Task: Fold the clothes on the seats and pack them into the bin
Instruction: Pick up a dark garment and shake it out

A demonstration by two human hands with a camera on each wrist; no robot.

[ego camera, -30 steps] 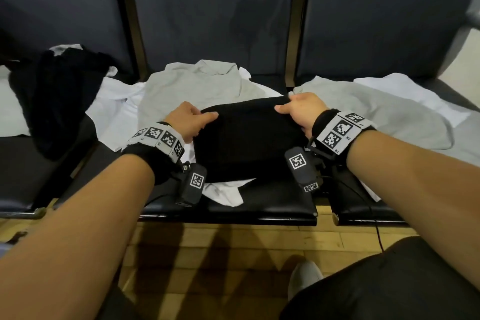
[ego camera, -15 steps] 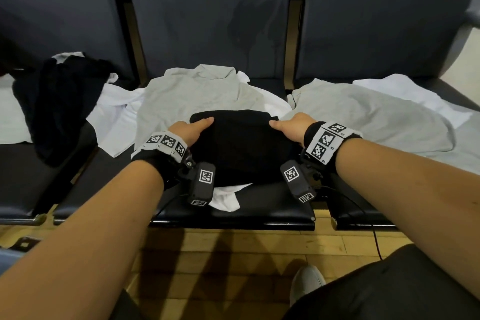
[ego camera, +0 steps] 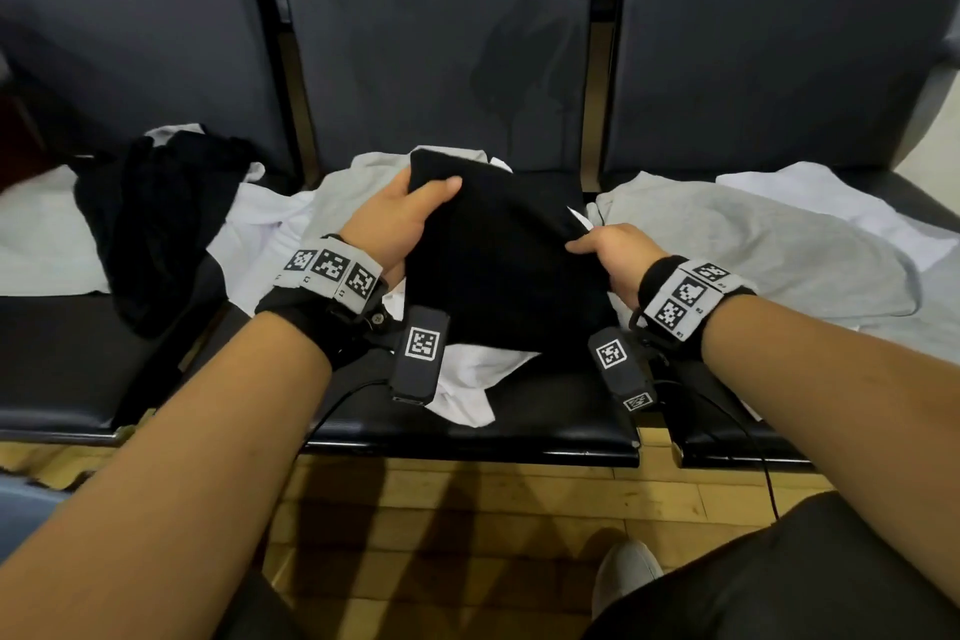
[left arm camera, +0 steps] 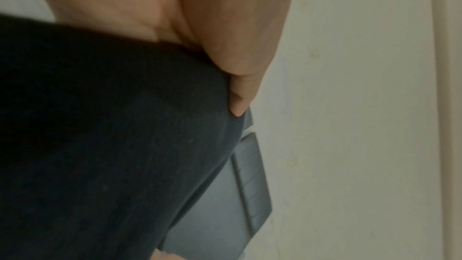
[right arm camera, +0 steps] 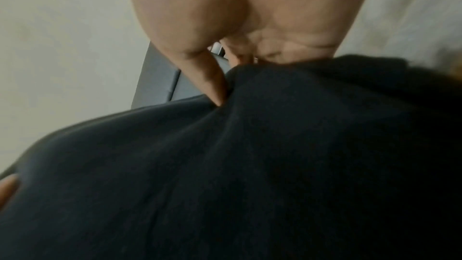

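The left hand (ego camera: 400,224) grips the far left edge of a folded black garment (ego camera: 498,265), thumb laid across the top of the cloth and fingers tucked under it, while the right hand (ego camera: 615,257) pinches the garment's right edge lower down, thumb on top and fingers curled beneath. Held between the two hands, the black bundle is tilted, its far end raised above the middle seat (ego camera: 545,421) of a row of dark padded seats. Beneath it on that seat lie a grey shirt (ego camera: 343,192) and a white garment (ego camera: 467,379) whose corner hangs toward the front edge. On the left seat a crumpled black garment (ego camera: 156,224) sits over more white cloth (ego camera: 41,234); on the right seat a second grey shirt (ego camera: 753,244) is spread flat with another white piece (ego camera: 831,203) behind it. The left wrist view shows dark fabric (left arm camera: 112,145) pressed against the palm, with what may be the edge of a seat beyond it, though the blur makes that uncertain. The right wrist view shows the thumb (right arm camera: 207,78) pressing into folds of the same black cloth. A wooden floor (ego camera: 467,509) lies below the seats.
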